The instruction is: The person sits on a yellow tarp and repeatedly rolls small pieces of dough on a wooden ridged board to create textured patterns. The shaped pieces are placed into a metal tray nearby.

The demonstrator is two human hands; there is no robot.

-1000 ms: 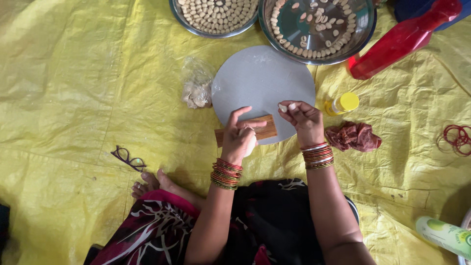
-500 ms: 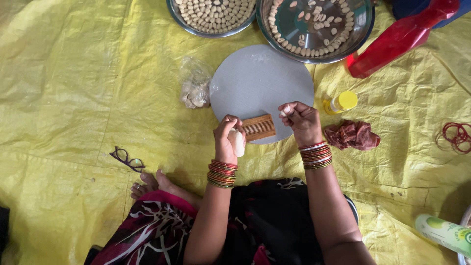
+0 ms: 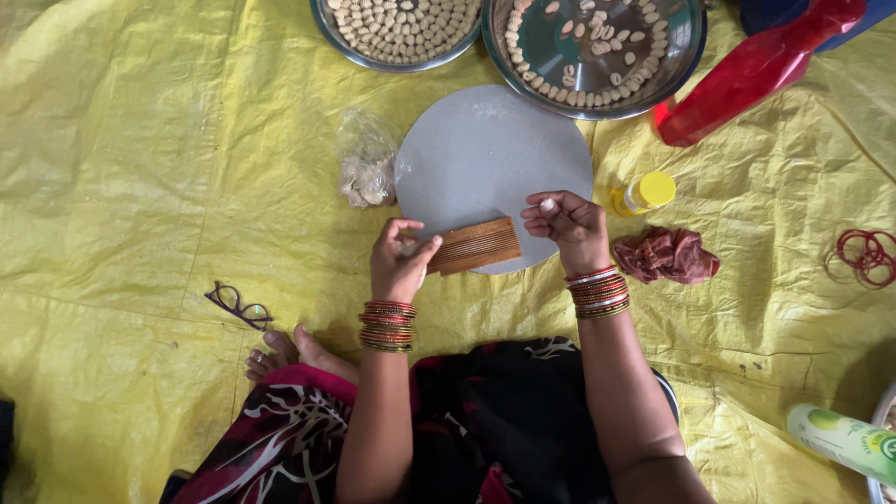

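Two steel trays are sitting at top: left tray (image 3: 329,28) packed with pale dough pieces, right tray (image 3: 686,56) ringed with fewer. Left hand (image 3: 399,261) is clamping one ridged wooden board (image 3: 474,245) on the round grey disc (image 3: 495,154); right hand (image 3: 569,224) is pinching its fingers together, contents unclear.

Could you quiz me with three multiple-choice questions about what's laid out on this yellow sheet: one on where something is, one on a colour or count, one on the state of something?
1. Where do the eyeglasses lie?
A. on the round board
B. on the yellow sheet near the foot
C. in a metal tray

2. What colour is the small bottle's cap?
A. yellow
B. blue
C. white

3. How is the ridged wooden block held?
A. lying untouched
B. gripped by the left hand
C. inside the plastic bag

Answers:
1 B: they rest on the yellow sheet beside the foot.
2 A: the cap is yellow.
3 B: the left hand grips its end over the round board.
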